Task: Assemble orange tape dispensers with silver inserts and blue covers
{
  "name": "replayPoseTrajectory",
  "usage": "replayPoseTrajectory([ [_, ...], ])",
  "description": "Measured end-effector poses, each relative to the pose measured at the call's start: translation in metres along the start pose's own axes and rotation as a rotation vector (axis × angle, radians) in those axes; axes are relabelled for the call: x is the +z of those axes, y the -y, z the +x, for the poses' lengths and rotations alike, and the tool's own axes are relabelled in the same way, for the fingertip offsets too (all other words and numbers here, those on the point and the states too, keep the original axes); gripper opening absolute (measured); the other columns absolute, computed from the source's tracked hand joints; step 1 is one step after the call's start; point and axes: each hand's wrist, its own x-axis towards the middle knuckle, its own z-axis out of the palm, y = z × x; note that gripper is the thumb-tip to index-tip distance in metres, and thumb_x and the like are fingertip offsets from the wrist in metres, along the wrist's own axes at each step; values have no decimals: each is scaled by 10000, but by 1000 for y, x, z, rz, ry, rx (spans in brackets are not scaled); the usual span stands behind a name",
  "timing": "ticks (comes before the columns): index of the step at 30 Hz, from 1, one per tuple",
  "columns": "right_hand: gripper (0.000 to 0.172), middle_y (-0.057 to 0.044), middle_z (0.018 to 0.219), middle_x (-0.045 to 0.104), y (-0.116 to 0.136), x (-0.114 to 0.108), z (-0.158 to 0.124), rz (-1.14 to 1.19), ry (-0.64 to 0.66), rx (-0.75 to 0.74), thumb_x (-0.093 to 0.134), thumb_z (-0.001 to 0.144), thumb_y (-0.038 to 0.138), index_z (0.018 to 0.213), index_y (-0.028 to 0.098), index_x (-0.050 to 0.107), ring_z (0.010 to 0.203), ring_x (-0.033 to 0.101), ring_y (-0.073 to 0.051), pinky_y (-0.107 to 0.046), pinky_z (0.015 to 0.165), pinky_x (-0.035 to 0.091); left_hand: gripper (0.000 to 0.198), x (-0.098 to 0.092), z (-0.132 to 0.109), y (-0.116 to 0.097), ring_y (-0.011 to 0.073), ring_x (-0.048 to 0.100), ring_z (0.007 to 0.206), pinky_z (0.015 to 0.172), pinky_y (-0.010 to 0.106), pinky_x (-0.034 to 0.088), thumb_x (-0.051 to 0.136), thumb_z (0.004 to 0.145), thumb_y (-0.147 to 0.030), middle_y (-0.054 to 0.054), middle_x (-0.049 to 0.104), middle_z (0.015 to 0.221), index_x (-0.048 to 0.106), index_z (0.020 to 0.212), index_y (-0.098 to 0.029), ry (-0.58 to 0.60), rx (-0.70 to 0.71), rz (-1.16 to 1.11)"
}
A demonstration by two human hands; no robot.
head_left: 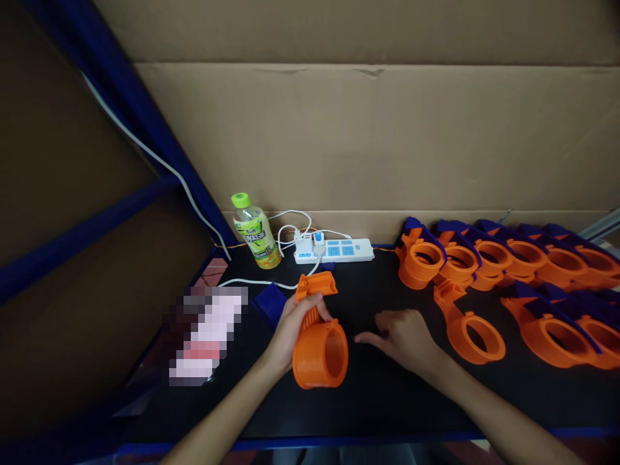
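Observation:
My left hand [290,328] is wrapped round the neck of an orange plastic part [320,355], which has a wide ring at its lower end and a bracket at the top. It is held above the black table, left of my right hand [404,336]. The right hand's thumb points left with the other fingers curled, and whether anything small is between them is hidden. Behind my left hand lies a dark blue piece [270,303]. Right of my right hand rests a single orange ring part [477,337] with no blue piece visible on it.
Orange ring parts with blue pieces [421,260] stand in two rows at the right. A white power strip [334,250] with plugged cables and a green-capped bottle [256,237] are at the back, before a cardboard wall [368,135]. A blurred-out item [210,336] lies left.

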Motion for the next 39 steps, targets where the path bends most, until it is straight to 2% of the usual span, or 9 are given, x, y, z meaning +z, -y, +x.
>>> replayPoseTrajectory([
  [5, 698, 18, 509, 476, -5, 1, 2, 107, 1, 113, 486, 893, 764, 555, 153, 475, 474, 354, -79, -275, 541, 140, 303, 0, 1, 2, 162, 611, 577, 622, 279, 505, 691, 818, -378, 30, 647, 616, 647, 613, -159, -8, 1, 32],
  [9, 700, 47, 501, 327, -9, 1, 4, 344, -67, 200, 546, 892, 723, 528, 157, 355, 499, 257, -68, -254, 525, 165, 325, 2, 0, 2, 143, 586, 572, 627, 255, 484, 686, 808, -361, 28, 634, 579, 623, 563, -157, 41, -29, 107],
  [11, 706, 51, 519, 244, -9, -1, 6, 498, -98, 245, 535, 903, 708, 522, 167, 287, 515, 219, -67, -245, 511, 171, 273, 3, -2, 3, 140, 580, 559, 608, 247, 467, 688, 805, -349, 21, 639, 561, 644, 619, -154, 105, -65, 157],
  [13, 701, 49, 540, 198, -7, -5, 7, 630, -120, 293, 519, 907, 702, 526, 180, 245, 523, 198, -67, -240, 495, 168, 188, 4, -5, 5, 145, 582, 538, 574, 245, 448, 697, 801, -343, 6, 654, 555, 681, 764, -158, 170, -106, 197],
  [15, 689, 47, 547, 192, -5, -8, 8, 735, -131, 339, 520, 904, 692, 532, 187, 236, 523, 192, -65, -236, 484, 164, 196, 4, -7, 7, 154, 592, 526, 549, 248, 437, 709, 796, -351, -6, 664, 554, 688, 881, -175, 230, -139, 220],
  [21, 657, 41, 558, 211, 2, -11, 8, 922, -79, 373, 560, 889, 662, 540, 186, 270, 537, 200, -66, -229, 480, 172, 171, 5, -8, 8, 172, 620, 526, 552, 269, 460, 700, 810, -352, 5, 689, 580, 692, 887, -200, 363, -231, 230],
  [24, 642, 38, 564, 230, 2, -11, 8, 978, -53, 367, 566, 889, 651, 541, 184, 295, 537, 211, -66, -227, 479, 188, 209, 7, -9, 7, 177, 632, 543, 548, 262, 458, 695, 820, -342, 2, 694, 587, 694, 974, -201, 368, -250, 241],
  [31, 677, 41, 548, 214, 3, -9, 7, 995, -139, 372, 583, 859, 685, 523, 188, 268, 520, 191, -63, -227, 462, 171, 193, 9, -12, 14, 165, 647, 587, 585, 254, 459, 657, 852, -331, 26, 714, 633, 682, 953, -168, 402, -243, 309],
  [39, 675, 41, 546, 213, 5, -7, 8, 1015, -120, 400, 603, 848, 675, 517, 188, 274, 514, 189, -61, -228, 454, 163, 243, 14, -11, 12, 146, 649, 572, 555, 243, 476, 625, 886, -358, 46, 730, 725, 669, 995, -145, 444, -185, 292],
])
